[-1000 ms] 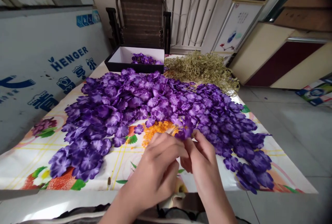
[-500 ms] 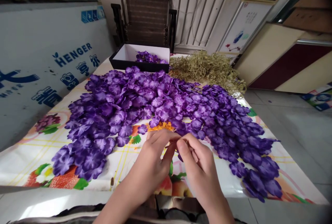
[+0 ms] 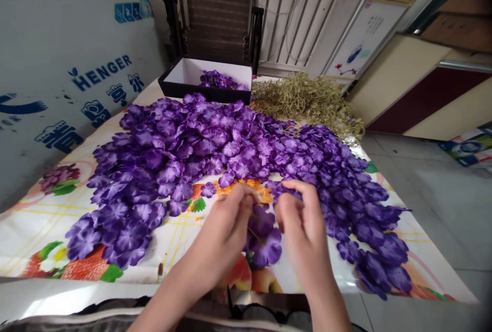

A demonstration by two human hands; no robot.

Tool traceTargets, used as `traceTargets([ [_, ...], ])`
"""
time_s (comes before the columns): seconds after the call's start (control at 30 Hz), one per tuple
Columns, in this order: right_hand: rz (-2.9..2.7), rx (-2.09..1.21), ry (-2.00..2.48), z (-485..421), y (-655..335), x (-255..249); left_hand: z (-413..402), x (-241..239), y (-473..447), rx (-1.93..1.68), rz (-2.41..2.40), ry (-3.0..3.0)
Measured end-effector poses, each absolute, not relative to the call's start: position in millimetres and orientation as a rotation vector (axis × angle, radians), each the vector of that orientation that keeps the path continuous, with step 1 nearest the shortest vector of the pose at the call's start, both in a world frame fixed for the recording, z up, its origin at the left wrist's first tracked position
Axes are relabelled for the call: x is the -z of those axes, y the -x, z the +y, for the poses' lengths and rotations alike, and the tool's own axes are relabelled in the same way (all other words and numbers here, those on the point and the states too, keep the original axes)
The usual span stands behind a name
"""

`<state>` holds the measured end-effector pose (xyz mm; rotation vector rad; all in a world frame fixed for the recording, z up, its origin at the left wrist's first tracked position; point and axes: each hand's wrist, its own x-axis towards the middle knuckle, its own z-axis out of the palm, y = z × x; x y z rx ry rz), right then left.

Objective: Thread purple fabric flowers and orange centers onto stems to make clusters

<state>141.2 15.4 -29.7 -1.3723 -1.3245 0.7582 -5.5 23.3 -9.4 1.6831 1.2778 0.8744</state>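
Note:
Near the front middle of the table, my left hand (image 3: 230, 219) is closed, thumb and fingers pinched together at the top of a purple artificial flower sprig (image 3: 267, 245). Its blossoms hang below the fingers, and a thin stem shows among them. To the right of the sprig is my right hand (image 3: 303, 216), slightly blurred, its index finger stretched out apart from the thumb and nothing visible in it. Beyond both hands spreads a wide heap of purple fabric flowers (image 3: 200, 137). Small orange bits (image 3: 249, 186) lie just past my fingertips.
A black box (image 3: 205, 94) with purple flowers inside stands at the back of the table. Beside it lies a tangle of greenish stems (image 3: 307, 99). A folding chair (image 3: 217, 17) stands behind, a white freezer (image 3: 69, 65) to the left, and a cabinet (image 3: 423, 86) to the right.
My hands, together before, are now apart; the right one has moved a little to the right. The purple sprig now hangs in view between them. The view has shifted slightly.

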Motion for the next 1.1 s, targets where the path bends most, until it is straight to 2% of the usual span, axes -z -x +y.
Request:
traceTargets([
  [0.1, -1.309, -0.608, 1.545, 24.2, -163.6, 38.7, 31.2, 6.6, 12.6, -1.085, 1.356, -1.315],
  [0.2, -1.541, -0.63, 1.701, 29.0, -174.4, 47.3, 38.5, 1.4, 19.2, -1.243, 1.31, -1.018],
  [0.47, -1.627, -0.548, 1.965, 39.0, -173.8, 64.4, 42.9, -0.4, 23.8, -1.424, 1.106, -0.788],
  [0.67, -1.6, -0.534, 2.06, 50.3, -176.8, 84.4, 41.5, -1.0, 23.9, -1.206, 1.078, -0.828],
  [0.83, -1.535, -0.66, 1.984, 54.5, -178.8, 87.4, 43.2, 4.7, 31.5, -1.041, 0.992, -1.031],
  [1.1, -1.426, -1.065, 1.414, 29.4, -175.4, 35.4, 34.7, -5.2, 22.6, -0.43, 0.981, -1.398],
])
